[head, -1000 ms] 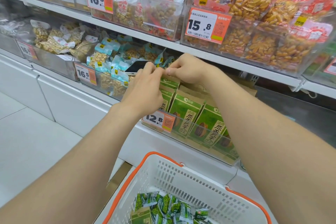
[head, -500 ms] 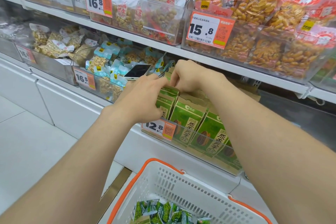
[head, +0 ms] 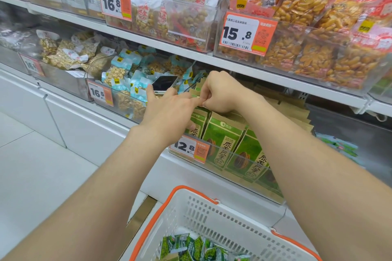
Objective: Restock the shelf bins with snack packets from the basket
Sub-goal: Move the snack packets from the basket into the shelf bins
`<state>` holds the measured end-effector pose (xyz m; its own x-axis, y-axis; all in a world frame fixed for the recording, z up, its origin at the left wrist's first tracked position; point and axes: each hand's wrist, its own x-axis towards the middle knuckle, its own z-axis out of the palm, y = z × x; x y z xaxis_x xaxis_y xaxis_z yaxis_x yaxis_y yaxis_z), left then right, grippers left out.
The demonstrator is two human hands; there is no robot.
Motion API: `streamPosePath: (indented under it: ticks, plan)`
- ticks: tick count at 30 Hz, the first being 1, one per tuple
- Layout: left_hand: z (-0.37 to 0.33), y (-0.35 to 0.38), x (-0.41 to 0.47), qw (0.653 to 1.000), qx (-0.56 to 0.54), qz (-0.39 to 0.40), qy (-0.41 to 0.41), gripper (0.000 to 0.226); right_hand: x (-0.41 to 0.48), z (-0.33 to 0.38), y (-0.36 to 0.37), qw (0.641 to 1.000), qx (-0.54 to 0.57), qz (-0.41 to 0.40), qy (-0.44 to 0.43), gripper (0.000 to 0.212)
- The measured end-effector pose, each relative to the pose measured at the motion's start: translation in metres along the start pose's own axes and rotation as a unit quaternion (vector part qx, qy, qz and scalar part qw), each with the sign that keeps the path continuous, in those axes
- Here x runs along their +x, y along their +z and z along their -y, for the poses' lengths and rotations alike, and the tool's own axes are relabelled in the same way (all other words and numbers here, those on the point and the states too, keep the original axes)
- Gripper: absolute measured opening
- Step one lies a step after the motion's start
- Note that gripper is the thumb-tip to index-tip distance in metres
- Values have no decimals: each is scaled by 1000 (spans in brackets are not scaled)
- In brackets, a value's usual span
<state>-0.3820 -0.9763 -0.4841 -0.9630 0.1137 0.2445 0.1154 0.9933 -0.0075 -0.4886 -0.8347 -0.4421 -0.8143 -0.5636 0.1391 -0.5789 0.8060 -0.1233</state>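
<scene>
Hands of one person are at a clear plastic shelf bin [head: 261, 184] that carries an orange-and-white price label reading 12.8 [head: 191, 150]. All positions below are given from this bin.

Green and brown paper snack packets [head: 222, 142] stand upright in rows inside the bin, printed faces to the front.

Right hand [head: 224, 93] is above the rear left part of the bin, knuckles up and fingers curled down. Its fingertips pinch the top edge of one packet in the row.

Left hand [head: 169, 112] is above the front left corner of the bin, back upward. Most of its fingers lie fairly straight across the packet tops and meet the right hand's fingertips, while the index finger splays off to the left. Its palm side is hidden, so whether it grips a packet cannot be told.

White perforated plastic basket with an orange rim [head: 214, 220] sits below and in front of the bin, between the two forearms. Small green foil packets [head: 191, 247] lie loose in its bottom.

Just left of the bin is a second clear bin labelled 16.5 [head: 118, 105], which holds pale blue packets of nuts [head: 121, 65]. A white mobile phone with a dark screen [head: 164, 83] lies flat on top of them, near the left index fingertip.

One shelf above the bin, a clear bin labelled 15.8 [head: 286, 27] holds red-topped packets of orange-brown nuts [head: 307, 2].
</scene>
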Motion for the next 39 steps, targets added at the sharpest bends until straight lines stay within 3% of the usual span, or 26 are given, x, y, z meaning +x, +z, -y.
streamPosePath:
  ticks: [4,14,18,21,25,28,30,32,35,37,39]
  plan:
    - [2,0,5,999,-7,33,-9,54,-2,2,7,999,5,-34,25,9]
    - [1,-6,14,995,-18,91,-26,55,-17,10,20,986,-40,-150,59,5]
    - [1,-3,9,993,-62,90,-40,55,-20,12,8,992,-35,-101,60,6]
    - [1,4,-5,995,-94,13,-32,66,-28,15,-5,992,46,-71,95,19]
    - [1,11,-23,982,-160,-89,-45,83,-60,25,-2,981,80,-129,124,30]
    - [-3,12,-33,968,-173,-171,-57,55,-100,37,17,956,21,-290,44,31]
    - [-11,13,-43,961,-191,-196,-40,28,-125,43,32,937,47,-347,-18,23]
    - [-20,16,-57,966,-222,-134,-25,15,-145,45,50,935,79,-343,-29,18]
    - [-35,30,-77,981,-188,49,7,10,-171,47,82,962,108,-251,0,19]
    - [-42,46,-90,975,-115,186,35,7,-184,41,109,983,112,-140,29,23]
    - [-46,71,-105,946,-60,315,45,20,-194,30,144,992,114,-2,49,29]
